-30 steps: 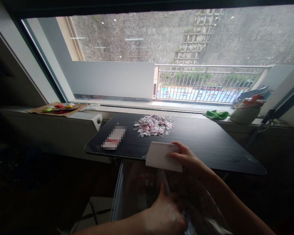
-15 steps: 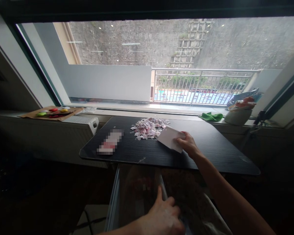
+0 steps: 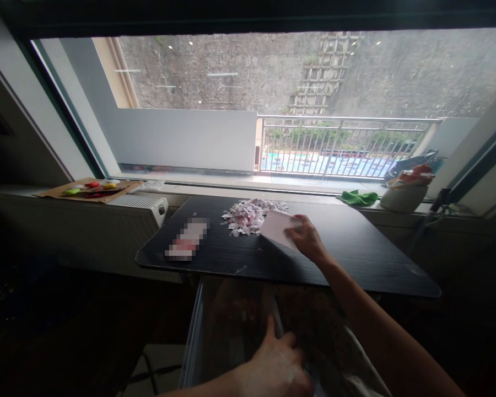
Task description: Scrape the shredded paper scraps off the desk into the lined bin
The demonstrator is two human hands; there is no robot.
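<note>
Right hand (image 3: 307, 238) pinching white card (image 3: 275, 226), card tilted at near right side of paper scraps (image 3: 244, 214) heaped on black table (image 3: 351, 248), left hand (image 3: 278, 361) clasping side of clear bin (image 3: 193, 328).

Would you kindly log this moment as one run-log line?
right hand: holds white card beside paper scraps | left hand: at clear bin, right side | scraps: heaped on black table
</note>
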